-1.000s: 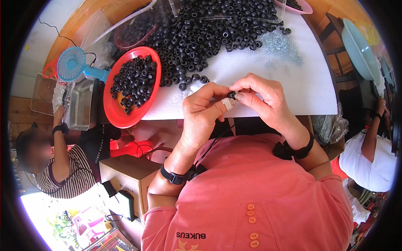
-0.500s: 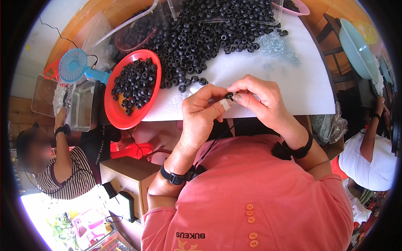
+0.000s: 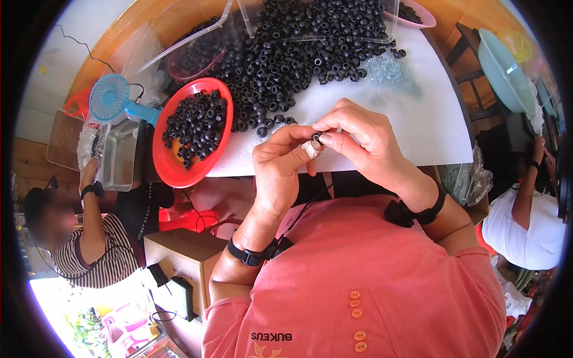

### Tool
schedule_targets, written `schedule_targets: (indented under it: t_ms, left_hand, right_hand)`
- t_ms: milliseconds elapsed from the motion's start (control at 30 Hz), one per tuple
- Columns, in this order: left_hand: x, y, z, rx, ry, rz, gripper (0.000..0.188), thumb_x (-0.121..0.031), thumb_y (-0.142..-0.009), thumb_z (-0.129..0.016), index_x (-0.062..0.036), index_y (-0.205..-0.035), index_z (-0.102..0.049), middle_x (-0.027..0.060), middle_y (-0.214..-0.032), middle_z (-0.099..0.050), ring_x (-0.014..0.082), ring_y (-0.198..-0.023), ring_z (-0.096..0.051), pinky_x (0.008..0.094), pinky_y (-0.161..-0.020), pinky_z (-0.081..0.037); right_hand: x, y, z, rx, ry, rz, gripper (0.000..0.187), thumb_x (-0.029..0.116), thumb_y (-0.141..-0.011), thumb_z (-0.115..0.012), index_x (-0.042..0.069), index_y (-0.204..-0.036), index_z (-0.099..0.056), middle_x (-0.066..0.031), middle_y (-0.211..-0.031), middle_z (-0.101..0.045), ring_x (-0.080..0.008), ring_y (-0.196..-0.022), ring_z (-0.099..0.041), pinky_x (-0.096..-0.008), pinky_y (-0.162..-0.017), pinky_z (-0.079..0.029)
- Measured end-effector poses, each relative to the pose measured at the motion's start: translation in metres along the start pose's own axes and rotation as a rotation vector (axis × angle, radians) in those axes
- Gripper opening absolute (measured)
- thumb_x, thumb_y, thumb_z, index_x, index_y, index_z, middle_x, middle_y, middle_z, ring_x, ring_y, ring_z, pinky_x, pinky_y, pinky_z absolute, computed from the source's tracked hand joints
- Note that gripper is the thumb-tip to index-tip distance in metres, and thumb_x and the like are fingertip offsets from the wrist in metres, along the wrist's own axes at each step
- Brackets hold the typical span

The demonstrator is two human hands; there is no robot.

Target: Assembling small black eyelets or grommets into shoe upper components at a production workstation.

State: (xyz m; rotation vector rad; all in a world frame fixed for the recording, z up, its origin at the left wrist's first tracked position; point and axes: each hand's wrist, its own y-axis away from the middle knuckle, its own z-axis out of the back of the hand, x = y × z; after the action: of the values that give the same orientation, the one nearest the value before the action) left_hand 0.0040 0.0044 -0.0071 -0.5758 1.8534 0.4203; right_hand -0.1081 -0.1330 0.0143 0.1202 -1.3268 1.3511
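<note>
My left hand point(image 3: 277, 164) is closed, holding a small black hollow round part point(image 3: 317, 137) between thumb and fingertips over the table's near edge. White tape wraps the left thumb. From the other side my right hand point(image 3: 361, 134) pinches at the same part with thumb and forefinger; anything smaller between those fingertips is hidden. Beyond both hands, a big heap of similar black parts point(image 3: 286, 59) covers the far table. To its right is a scatter of tiny clear pieces point(image 3: 391, 77). A red plate point(image 3: 165, 161) full of black parts stands left of my hands.
White sheeting covers the table point(image 3: 441, 131). A blue fan point(image 3: 110, 98) and a metal tray point(image 3: 122, 161) are at the left, where a person in stripes point(image 3: 98, 250) reaches in. A cardboard box point(image 3: 179, 250) stands by my left elbow. Another person point(image 3: 522, 230) sits at right, near a pale blue basin point(image 3: 507, 71).
Both hands have shifted slightly left together with the black part between them. The view has also moved a little. The grip looks much the same.
</note>
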Motion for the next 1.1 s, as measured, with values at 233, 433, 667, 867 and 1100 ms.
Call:
schedule_targets:
  t_ms: [233, 433, 667, 867, 1100]
  left_hand:
    - [-0.001, 0.0, 0.001, 0.013, 0.095, -0.005, 0.018, 0.004, -0.088, -0.063, 0.0052, -0.106, -0.064, 0.0123, -0.09, -0.067, 0.0166, -0.077, -0.064, 0.0242, -0.054, -0.048]
    - [-0.002, 0.001, -0.002, 0.022, 0.085, 0.013, 0.018, 0.004, -0.088, -0.063, 0.0055, -0.106, -0.064, 0.0119, -0.091, -0.067, 0.0157, -0.076, -0.063, 0.0245, -0.054, -0.048]
    - [-0.003, 0.002, -0.003, 0.014, 0.001, -0.003, 0.02, 0.004, -0.088, -0.062, 0.0053, -0.108, -0.064, 0.0121, -0.091, -0.067, 0.0148, -0.075, -0.062, 0.0239, -0.055, -0.048]
    - [-0.005, 0.002, -0.006, -0.018, 0.02, 0.055, 0.017, 0.002, -0.088, -0.064, 0.0035, -0.105, -0.066, 0.0078, -0.089, -0.068, 0.0098, -0.065, -0.056, 0.0219, -0.055, -0.046]
    - [-0.001, 0.004, -0.003, -0.01, 0.007, 0.036, 0.019, 0.004, -0.088, -0.063, 0.0048, -0.107, -0.064, 0.0117, -0.089, -0.067, 0.0147, -0.074, -0.062, 0.0241, -0.055, -0.049]
  right_hand:
    - [0.003, 0.001, 0.003, 0.028, -0.002, -0.023, 0.014, -0.006, -0.082, -0.066, 0.002, -0.093, -0.063, -0.0077, -0.08, -0.059, -0.0166, -0.065, -0.061, -0.0276, -0.057, -0.047]
    - [0.003, 0.002, 0.003, 0.022, -0.039, -0.055, 0.012, -0.007, -0.083, -0.065, 0.001, -0.092, -0.063, -0.0073, -0.081, -0.059, -0.0153, -0.065, -0.058, -0.0256, -0.059, -0.047]
    - [0.0, 0.001, 0.011, 0.02, -0.033, -0.038, 0.014, -0.007, -0.083, -0.065, 0.0, -0.094, -0.064, -0.0068, -0.082, -0.059, -0.0145, -0.07, -0.06, -0.0259, -0.06, -0.048]
    - [0.004, 0.002, 0.012, 0.024, -0.03, -0.038, 0.014, -0.008, -0.083, -0.065, 0.0, -0.094, -0.064, -0.0073, -0.082, -0.059, -0.0147, -0.07, -0.061, -0.0257, -0.06, -0.049]
    - [0.006, 0.001, 0.006, 0.056, -0.023, -0.036, 0.016, -0.009, -0.082, -0.065, 0.0, -0.094, -0.064, -0.008, -0.082, -0.058, -0.0157, -0.069, -0.06, -0.0266, -0.06, -0.048]
